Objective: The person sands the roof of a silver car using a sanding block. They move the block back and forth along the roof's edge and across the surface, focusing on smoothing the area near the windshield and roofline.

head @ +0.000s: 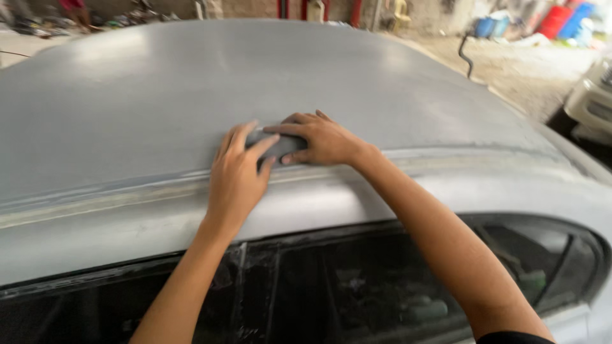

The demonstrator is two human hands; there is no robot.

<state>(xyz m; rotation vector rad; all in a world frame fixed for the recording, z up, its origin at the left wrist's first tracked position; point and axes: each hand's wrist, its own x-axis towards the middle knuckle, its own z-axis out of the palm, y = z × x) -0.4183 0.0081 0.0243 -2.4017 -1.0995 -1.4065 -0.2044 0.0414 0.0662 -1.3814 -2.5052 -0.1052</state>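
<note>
Head view: at the bottom is the dark car window (357, 286), with both bare arms reaching up over it. Above it, the left hand (237, 175) lies flat on the grey car roof (159, 102), fingers (245, 137) close together and pressing on a small dark grey sanding pad (280, 145). The right hand (324, 139) lies on the pad too, fingers (296, 118) spread a little across its top. The pad sits near the roof's side edge. Far behind are blue and red barrels (561, 22).

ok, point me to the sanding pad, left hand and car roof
sanding pad (285, 145), head view, dark face between the hands
left hand (237, 173), head view, back of hand
car roof (191, 83), head view, bare grey panel
</note>
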